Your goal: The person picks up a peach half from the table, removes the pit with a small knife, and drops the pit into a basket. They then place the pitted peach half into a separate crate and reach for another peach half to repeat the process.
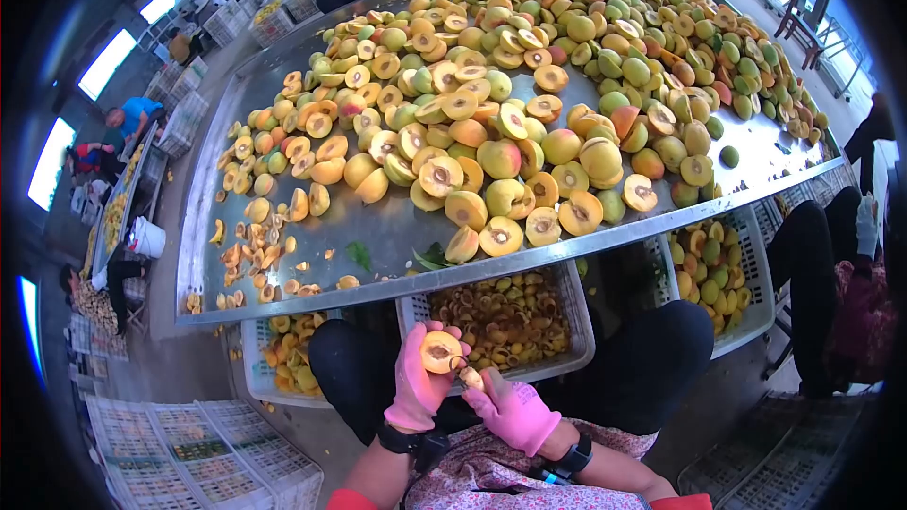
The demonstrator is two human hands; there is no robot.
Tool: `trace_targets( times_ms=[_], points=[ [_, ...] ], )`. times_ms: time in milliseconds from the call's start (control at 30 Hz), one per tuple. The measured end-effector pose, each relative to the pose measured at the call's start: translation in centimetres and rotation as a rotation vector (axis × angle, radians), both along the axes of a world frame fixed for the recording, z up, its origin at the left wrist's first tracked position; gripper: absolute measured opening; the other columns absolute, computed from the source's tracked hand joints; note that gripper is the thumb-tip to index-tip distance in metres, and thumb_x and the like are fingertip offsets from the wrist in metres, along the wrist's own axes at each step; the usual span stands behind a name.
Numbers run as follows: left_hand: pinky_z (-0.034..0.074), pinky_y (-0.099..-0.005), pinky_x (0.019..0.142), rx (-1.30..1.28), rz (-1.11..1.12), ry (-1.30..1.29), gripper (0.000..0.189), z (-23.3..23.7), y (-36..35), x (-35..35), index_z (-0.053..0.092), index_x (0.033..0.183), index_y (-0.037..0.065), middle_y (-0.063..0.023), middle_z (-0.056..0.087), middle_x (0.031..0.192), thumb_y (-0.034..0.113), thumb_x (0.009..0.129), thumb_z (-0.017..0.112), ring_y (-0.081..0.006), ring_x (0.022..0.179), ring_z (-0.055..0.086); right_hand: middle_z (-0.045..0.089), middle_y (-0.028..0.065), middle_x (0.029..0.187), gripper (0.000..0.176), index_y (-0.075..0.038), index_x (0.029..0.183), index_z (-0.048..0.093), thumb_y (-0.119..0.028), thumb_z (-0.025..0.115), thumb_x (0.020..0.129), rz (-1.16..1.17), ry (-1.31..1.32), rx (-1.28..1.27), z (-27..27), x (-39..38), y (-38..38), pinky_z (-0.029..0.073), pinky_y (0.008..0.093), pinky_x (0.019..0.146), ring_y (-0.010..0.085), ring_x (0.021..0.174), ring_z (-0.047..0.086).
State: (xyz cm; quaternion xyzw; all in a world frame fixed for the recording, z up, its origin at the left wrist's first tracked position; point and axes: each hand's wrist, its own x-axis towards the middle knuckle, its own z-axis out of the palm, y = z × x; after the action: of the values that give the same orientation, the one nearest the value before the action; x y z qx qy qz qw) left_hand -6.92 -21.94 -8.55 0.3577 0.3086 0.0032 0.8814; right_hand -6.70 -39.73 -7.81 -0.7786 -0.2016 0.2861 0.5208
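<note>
My left hand [416, 385], in a pink glove, is wrapped round a halved apricot [438, 351], with its cut face and brown hollow turned up. My right hand [520, 416], also pink-gloved, grips a pitting knife [470, 377] with a short pale handle. Its thin curved metal end is right at the edge of the apricot half. Below and beyond both hands, a white crate [578, 359] holds brownish pits and scraps between my knees.
A metal table [397, 238] with a raised rim carries a heap of apricot halves [463, 102]. Under it stand crates of apricots [710, 274] at right and pieces [295, 349] at left. Stacked crates [203, 458] are at lower left. Other people [140, 118] sit around.
</note>
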Motion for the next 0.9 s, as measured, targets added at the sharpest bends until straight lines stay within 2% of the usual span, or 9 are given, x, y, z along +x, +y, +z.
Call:
trace_targets(
  times_ms=[67, 167, 267, 333, 467, 667, 767, 900],
  points=[
    [0.053, -0.0468, 0.083, -0.129, 0.014, -0.022, 0.028, -0.4, -0.1, -0.1, 0.057, 0.109, 0.01, -0.0152, 0.065, 0.109, 0.035, 0.102, 0.046, -0.0335, 0.097, 0.065, 0.062, 0.0238, 0.08, 0.037, -0.003, 0.106, 0.048, -0.04, 0.053, 0.103, -0.008, 0.043, -0.049, -0.1, -0.1, 0.1, 0.048, 0.0488, 0.064, 0.0462, 0.079, 0.063],
    [0.054, -0.0487, 0.088, -0.116, 0.013, -0.138, 0.026, -0.1, -1.3, 0.1, 0.057, 0.109, 0.009, -0.0158, 0.065, 0.112, 0.029, 0.097, 0.048, -0.0335, 0.102, 0.064, 0.062, 0.0245, 0.08, 0.04, -0.003, 0.105, 0.048, -0.043, 0.051, 0.104, -0.036, 0.098, -0.074, 0.0, 0.2, 0.5, 0.047, 0.0501, 0.065, 0.0472, 0.08, 0.063],
    [0.054, -0.0494, 0.091, -0.164, 0.038, -0.177, 0.028, -0.3, -1.9, 0.1, 0.058, 0.111, 0.007, -0.0169, 0.065, 0.114, 0.026, 0.092, 0.048, -0.0342, 0.105, 0.064, 0.062, 0.0251, 0.081, 0.041, -0.003, 0.104, 0.047, -0.044, 0.05, 0.104, -0.062, 0.102, -0.082, -0.2, 0.2, 0.4, 0.047, 0.0523, 0.065, 0.0484, 0.08, 0.062],
    [0.054, -0.049, 0.091, -0.153, 0.057, -0.176, 0.029, -0.3, -2.3, 0.3, 0.059, 0.11, 0.006, -0.017, 0.065, 0.115, 0.025, 0.092, 0.048, -0.0341, 0.104, 0.064, 0.064, 0.0253, 0.08, 0.041, -0.003, 0.104, 0.045, -0.044, 0.05, 0.104, -0.087, 0.065, -0.068, -0.1, 0.3, 0.3, 0.047, 0.0551, 0.065, 0.0489, 0.08, 0.062],
    [0.054, -0.0478, 0.094, -0.102, 0.066, -0.234, 0.031, -0.7, -3.0, 0.3, 0.06, 0.113, 0.001, -0.0185, 0.066, 0.117, 0.019, 0.095, 0.043, -0.0331, 0.105, 0.065, 0.064, 0.0268, 0.083, 0.04, -0.003, 0.105, 0.046, -0.043, 0.05, 0.104, -0.079, 0.09, -0.094, -0.6, 0.4, 0.3, 0.047, 0.0542, 0.066, 0.0494, 0.081, 0.062],
    [0.059, -0.04, 0.08, 0.161, 0.158, -0.026, 0.03, 0.0, -4.7, 0.3, 0.06, 0.104, 0.001, -0.0166, 0.066, 0.107, 0.026, 0.104, 0.044, -0.0284, 0.09, 0.067, 0.065, 0.0284, 0.09, 0.039, 0.0, 0.115, 0.049, -0.037, 0.05, 0.105, -0.039, 0.203, -0.057, -1.1, 0.3, 0.4, 0.049, 0.05, 0.072, 0.049, 0.089, 0.063],
    [0.058, -0.037, 0.072, 0.251, 0.201, -0.043, 0.037, 0.4, -5.3, 0.6, 0.06, 0.096, 0.001, -0.016, 0.066, 0.098, 0.035, 0.106, 0.048, -0.0264, 0.08, 0.067, 0.066, 0.0277, 0.095, 0.039, 0.001, 0.12, 0.048, -0.035, 0.049, 0.105, -0.007, 0.246, -0.023, -1.0, 0.3, 0.4, 0.05, 0.0477, 0.077, 0.0468, 0.093, 0.064],
    [0.055, -0.0339, 0.061, 0.328, 0.099, -0.135, 0.045, -0.3, -4.8, 0.2, 0.059, 0.089, 0.002, -0.016, 0.066, 0.085, 0.043, 0.105, 0.051, -0.0246, 0.068, 0.065, 0.067, 0.023, 0.095, 0.04, 0.002, 0.118, 0.051, -0.035, 0.047, 0.105, 0.053, 0.342, 0.053, 0.5, 1.1, -0.1, 0.051, 0.0454, 0.08, 0.0405, 0.091, 0.066]
  ],
)
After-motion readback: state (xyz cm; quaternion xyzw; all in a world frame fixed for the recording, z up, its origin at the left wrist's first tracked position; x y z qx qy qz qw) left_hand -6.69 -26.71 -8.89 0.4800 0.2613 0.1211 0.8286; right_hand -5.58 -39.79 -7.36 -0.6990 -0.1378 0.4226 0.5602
